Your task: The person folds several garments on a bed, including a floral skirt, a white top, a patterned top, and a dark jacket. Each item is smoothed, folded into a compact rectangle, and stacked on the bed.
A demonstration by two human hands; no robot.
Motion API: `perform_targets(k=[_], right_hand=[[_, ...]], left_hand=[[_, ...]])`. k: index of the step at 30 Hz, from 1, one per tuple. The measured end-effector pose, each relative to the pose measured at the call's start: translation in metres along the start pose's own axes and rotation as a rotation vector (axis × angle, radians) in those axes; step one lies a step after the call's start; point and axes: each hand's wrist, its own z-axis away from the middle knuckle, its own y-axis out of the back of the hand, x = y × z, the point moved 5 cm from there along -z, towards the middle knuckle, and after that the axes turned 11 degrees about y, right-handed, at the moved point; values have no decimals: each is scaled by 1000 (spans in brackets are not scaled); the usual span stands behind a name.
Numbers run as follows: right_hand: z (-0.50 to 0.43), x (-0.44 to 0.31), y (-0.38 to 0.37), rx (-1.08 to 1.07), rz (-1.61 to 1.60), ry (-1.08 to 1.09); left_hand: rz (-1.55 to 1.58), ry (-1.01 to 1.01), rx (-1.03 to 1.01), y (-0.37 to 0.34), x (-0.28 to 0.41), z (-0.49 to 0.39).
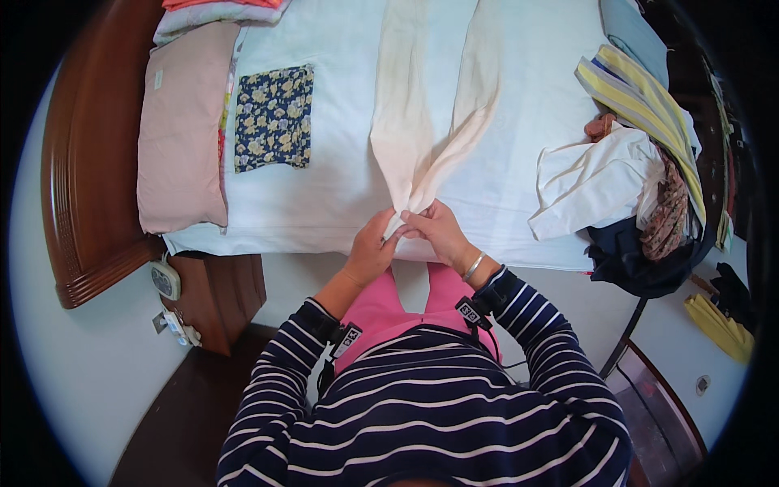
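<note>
Cream-coloured fabric [405,140], with two long narrow legs like trousers, lies lengthwise over the white bed sheet [341,201]. Its near end is gathered between my hands at the bed's near edge. My left hand [372,243] pinches the gathered cloth from the left. From the right, my right hand [439,228] grips it between thumb and fingers, and a silver bangle [474,266] circles that wrist. The far ends of the two legs run out of view at the top. A folded navy floral cloth [274,118] lies flat to the left.
A pink pillow [182,131] rests by the wooden headboard [100,146], with folded bedding [213,21] beyond it. On the right lies a pile with a white garment [599,176], a yellow-striped cloth [648,103] and dark fabric [633,259] overhanging the edge. A wooden bedside cabinet [216,298] stands lower left.
</note>
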Motion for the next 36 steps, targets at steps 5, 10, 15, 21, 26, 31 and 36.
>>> perform_targets(k=[5, 10, 15, 21, 26, 31, 36], right_hand=[[-16, -40, 15, 47, 584, 356], [-22, -94, 7, 46, 1146, 893], [-46, -115, -28, -112, 1338, 1130], [-64, -110, -65, -278, 1107, 1085], [-61, -126, -68, -332, 969, 1075], [-56, -150, -76, -533, 931, 1180], [-45, -135, -107, -767, 880, 1187]], left_hand=[[-66, -152, 63, 47, 44, 2], [-272, -299, 118, 114, 119, 16], [-425, -394, 129, 174, 207, 26], [-484, -286, 128, 232, 297, 49], [-667, -348, 70, 264, 374, 88], [-803, -423, -62, 274, 437, 130], [-896, -432, -65, 274, 476, 154]])
